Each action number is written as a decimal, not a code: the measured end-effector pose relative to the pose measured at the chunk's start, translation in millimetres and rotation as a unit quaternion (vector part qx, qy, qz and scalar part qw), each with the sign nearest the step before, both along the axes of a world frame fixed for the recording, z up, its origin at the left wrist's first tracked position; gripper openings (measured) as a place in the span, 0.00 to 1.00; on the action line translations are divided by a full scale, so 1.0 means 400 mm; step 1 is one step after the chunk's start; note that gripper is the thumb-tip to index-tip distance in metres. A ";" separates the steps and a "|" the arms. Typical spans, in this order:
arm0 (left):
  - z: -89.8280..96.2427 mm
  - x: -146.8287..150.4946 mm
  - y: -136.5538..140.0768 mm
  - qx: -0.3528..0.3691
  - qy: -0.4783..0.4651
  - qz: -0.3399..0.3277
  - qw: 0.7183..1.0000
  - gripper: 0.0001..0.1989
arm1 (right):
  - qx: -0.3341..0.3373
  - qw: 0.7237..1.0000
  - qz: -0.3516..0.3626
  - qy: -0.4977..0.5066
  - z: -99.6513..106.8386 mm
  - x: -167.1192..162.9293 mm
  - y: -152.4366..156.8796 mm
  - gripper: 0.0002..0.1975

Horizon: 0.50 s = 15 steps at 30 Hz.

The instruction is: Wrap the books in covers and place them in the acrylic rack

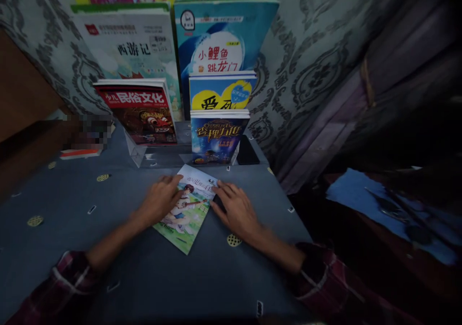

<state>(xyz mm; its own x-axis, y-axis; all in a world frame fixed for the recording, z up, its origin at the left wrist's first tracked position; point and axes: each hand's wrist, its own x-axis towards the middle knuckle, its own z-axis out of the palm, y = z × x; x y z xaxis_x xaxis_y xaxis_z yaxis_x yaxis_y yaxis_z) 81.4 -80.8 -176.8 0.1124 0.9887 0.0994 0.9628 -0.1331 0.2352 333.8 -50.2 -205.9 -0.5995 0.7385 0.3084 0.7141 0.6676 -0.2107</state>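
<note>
A thin book [186, 226] with a drawn figure playing guitar on its cover lies slanted on the blue patterned tablecloth. My left hand [161, 201] grips its left edge, with fingertips over the cover. On the opposite side, my right hand [238, 211] has its fingers bent against the upper right edge. A small dark patch shows under the right fingers; I cannot tell what it is. Just behind the book stand a dark blue book [218, 135] and a red-topped book [140, 113], both upright in a clear stand [135, 150].
Taller books, including a white-covered one [130, 51] and a teal one [224, 31], rise in rows behind. A flat black object [248, 151] lies right of the stand. More books [81, 152] lie at the left. A blue cloth [352, 190] with dark items is at right.
</note>
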 end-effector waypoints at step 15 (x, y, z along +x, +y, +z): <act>-0.034 -0.081 0.041 -0.215 -0.572 0.051 0.790 0.27 | -0.027 0.998 0.036 0.039 -0.074 -0.022 0.005 0.22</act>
